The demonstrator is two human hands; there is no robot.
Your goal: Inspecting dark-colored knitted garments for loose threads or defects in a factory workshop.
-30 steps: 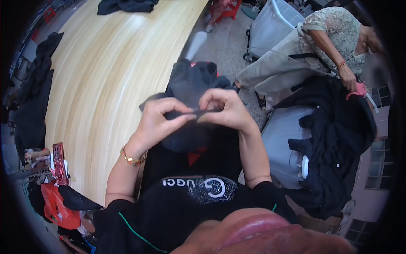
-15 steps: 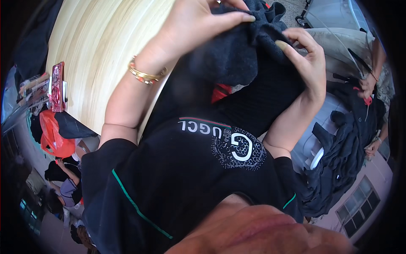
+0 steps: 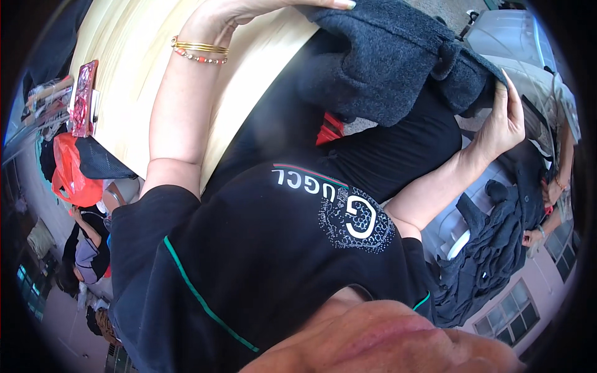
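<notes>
A dark grey, thick woolly garment [image 3: 388,65] is stretched between my two hands above my lap. A seam runs along its upper part, and a small loop or tab of the same cloth hangs near its right side. My left hand [image 3: 239,11] grips the upper left edge with the thumb on top; its other fingers are cut off by the frame's top. Toward the right, my right hand [image 3: 500,124] pinches the garment's far corner between thumb and fingers. The lower folds hang over my black trousers [image 3: 398,140].
To my left is a pale wooden table [image 3: 134,81] with a red patterned case [image 3: 83,99] at its edge. A red plastic bag [image 3: 76,174] hangs beyond it. Dark garments [image 3: 482,261] lie piled at right, where another person's hands [image 3: 551,191] work. A grey bin [image 3: 504,34] stands far right.
My hands have moved apart, the left one up and leftward, the right one right and downward. The garment, bunched before, is now spread wide. The other person's hands at right have shifted lower.
</notes>
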